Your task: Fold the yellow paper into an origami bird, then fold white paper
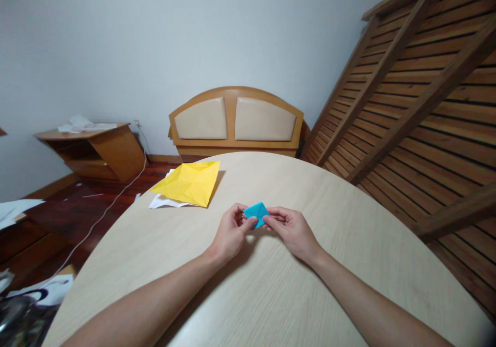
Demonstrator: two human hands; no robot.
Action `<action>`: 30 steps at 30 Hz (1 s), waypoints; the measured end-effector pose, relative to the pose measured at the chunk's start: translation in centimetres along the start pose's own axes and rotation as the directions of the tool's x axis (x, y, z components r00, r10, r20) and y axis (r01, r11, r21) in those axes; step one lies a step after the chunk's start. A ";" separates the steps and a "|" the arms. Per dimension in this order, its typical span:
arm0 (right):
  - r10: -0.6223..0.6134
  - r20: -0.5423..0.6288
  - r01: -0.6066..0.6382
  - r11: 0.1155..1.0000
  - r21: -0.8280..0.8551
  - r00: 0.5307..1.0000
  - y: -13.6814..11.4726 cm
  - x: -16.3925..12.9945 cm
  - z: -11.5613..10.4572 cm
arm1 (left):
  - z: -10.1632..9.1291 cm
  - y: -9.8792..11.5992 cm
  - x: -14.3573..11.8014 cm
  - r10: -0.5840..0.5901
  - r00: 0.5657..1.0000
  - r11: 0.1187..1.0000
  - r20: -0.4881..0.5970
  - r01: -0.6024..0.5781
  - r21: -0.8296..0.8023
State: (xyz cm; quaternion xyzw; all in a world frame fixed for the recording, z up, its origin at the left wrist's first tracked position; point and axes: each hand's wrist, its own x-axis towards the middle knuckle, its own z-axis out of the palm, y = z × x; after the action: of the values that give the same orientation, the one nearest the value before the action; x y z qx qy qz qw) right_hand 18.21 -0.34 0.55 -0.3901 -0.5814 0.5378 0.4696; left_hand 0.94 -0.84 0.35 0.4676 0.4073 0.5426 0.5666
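Matt blue paper [256,213], creased yellow paper [188,183], smooth pale wood-grain table [271,285].

Head cam, 1 view only: worn at eye height, faces fwd and down over round table [349,264] toward far wall [155,42]. Close to tabletop; forearms enter from bottom edge. Wide-angle, edges bowed.

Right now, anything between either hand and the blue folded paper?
Nothing visible. The left hand and right hand both already pinch the blue folded paper at its edges above the round table. The yellow sheet lies apart, farther back on the left.
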 end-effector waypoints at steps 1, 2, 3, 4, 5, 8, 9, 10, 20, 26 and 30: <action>-0.006 -0.008 0.006 1.000 -0.012 1.000 0.1 0.0 0.0 | 0.0 0.0 0.0 0.001 1.000 1.000 -0.006 -0.001 -0.003; -0.016 -0.019 0.016 0.999 -0.028 1.000 0.1 0.0 0.1 | 0.0 0.0 -0.1 0.003 1.000 1.000 -0.010 -0.004 -0.006; -0.027 -0.028 0.026 0.999 -0.047 0.999 0.1 0.0 0.1 | 0.0 0.0 -0.1 0.006 1.000 1.000 -0.013 -0.006 -0.008; -0.037 -0.032 0.035 0.997 -0.064 0.999 0.1 -0.1 0.1 | 0.0 0.0 -0.1 0.007 1.000 1.000 -0.015 -0.007 -0.009; -0.044 -0.031 0.041 0.996 -0.076 0.999 0.1 -0.1 0.2 | 0.0 -0.1 -0.2 0.008 1.000 1.000 -0.013 -0.008 -0.008; -0.055 -0.013 0.054 0.995 -0.090 0.998 0.1 -0.2 0.2 | 0.0 -0.1 -0.2 0.010 1.000 1.000 0.001 -0.010 0.002; -0.058 -0.014 0.056 0.993 -0.099 0.998 0.0 -0.2 0.2 | 0.0 -0.2 -0.2 0.012 1.000 1.000 0.007 -0.012 0.011; -0.061 -0.020 0.058 0.992 -0.113 0.998 0.0 -0.2 0.2 | -0.1 -0.2 -0.2 0.015 1.000 1.000 0.013 -0.015 0.022; -0.058 -0.038 0.055 0.997 -0.059 0.998 0.4 -0.2 0.5 | -0.2 -0.2 0.0 -0.001 1.000 0.997 -0.002 0.001 0.084; -0.071 -0.055 0.066 0.993 -0.099 0.996 0.2 0.0 0.0 | 0.1 0.0 -0.2 0.019 0.998 0.991 0.068 -0.027 0.129; -0.079 -0.023 0.076 0.990 -0.116 0.997 0.2 0.0 -0.2 | 0.0 -0.1 -0.2 0.009 0.996 0.977 0.088 -0.028 0.210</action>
State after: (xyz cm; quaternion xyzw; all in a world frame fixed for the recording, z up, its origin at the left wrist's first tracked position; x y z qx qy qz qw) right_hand 18.37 -0.28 0.34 -0.4010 -0.6195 0.4792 0.4751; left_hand 0.96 -1.03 0.22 0.5519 0.4333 0.4808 0.5258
